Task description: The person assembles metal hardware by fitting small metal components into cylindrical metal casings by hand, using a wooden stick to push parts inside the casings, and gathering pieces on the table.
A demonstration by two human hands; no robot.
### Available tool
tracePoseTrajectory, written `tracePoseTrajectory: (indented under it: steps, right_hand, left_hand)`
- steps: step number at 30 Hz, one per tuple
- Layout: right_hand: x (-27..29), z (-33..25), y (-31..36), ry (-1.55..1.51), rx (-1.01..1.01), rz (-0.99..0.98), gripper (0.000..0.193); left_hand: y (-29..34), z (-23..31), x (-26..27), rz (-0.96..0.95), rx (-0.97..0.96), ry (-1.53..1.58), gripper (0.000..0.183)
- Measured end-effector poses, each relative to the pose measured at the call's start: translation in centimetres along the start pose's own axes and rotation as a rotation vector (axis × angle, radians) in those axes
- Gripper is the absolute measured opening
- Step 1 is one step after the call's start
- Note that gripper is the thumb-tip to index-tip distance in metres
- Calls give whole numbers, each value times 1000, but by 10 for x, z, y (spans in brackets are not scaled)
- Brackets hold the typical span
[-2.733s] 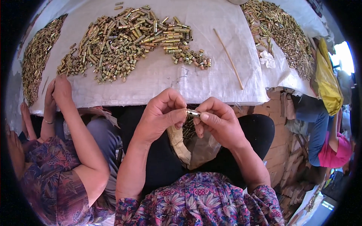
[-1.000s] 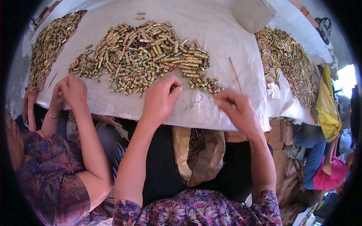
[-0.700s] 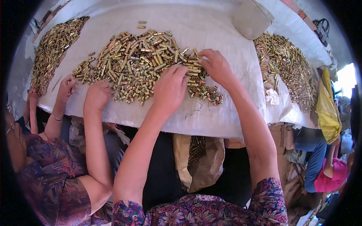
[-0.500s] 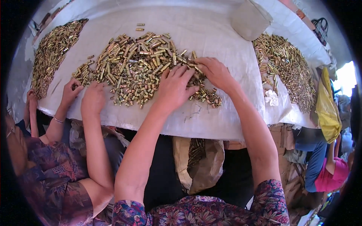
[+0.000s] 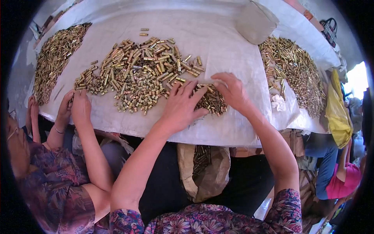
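Observation:
A large heap of small brass-coloured metal tubes (image 5: 136, 78), long ones and short ones mixed, lies on a white sheet (image 5: 218, 43). My left hand (image 5: 181, 105) rests with spread fingers at the heap's right side, its thumb near a smaller cluster of tubes (image 5: 212, 102). Across that cluster, my right hand (image 5: 233, 93) has its fingers apart and bent, with the tips at the cluster's far right edge. The cluster lies between my two hands. Neither hand shows a tube gripped in it; some fingertips are partly hidden.
A co-worker's hands (image 5: 76, 105) meet at the heap's left end. Other tube piles lie far left (image 5: 58, 58) and right (image 5: 300, 70). A pale bag (image 5: 257, 22) stands at the back right. Below the table edge, an open sack (image 5: 212, 171) holds more tubes between my legs.
My hands have drawn nearer to me, and the right has shifted right. The small cluster now sits bunched between them. The co-worker's hands have come together on the left.

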State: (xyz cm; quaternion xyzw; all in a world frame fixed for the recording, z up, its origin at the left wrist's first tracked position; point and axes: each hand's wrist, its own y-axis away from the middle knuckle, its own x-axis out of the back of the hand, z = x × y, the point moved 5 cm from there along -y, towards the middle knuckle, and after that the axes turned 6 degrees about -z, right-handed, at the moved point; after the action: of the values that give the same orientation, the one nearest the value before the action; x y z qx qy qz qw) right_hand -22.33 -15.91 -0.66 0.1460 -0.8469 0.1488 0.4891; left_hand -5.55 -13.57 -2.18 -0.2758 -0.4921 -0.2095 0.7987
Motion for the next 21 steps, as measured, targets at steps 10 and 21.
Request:
tracePoseTrajectory:
  steps: [10,21]
  right_hand:
    - [-18,39,-115,-128,104,255,31]
    - [-19,32,-77,-191,154,-43,26]
  left_hand:
    - [-56,-2,-22,-74,-94,-7,56]
    - [-26,8,-5,-100,-212,82,40]
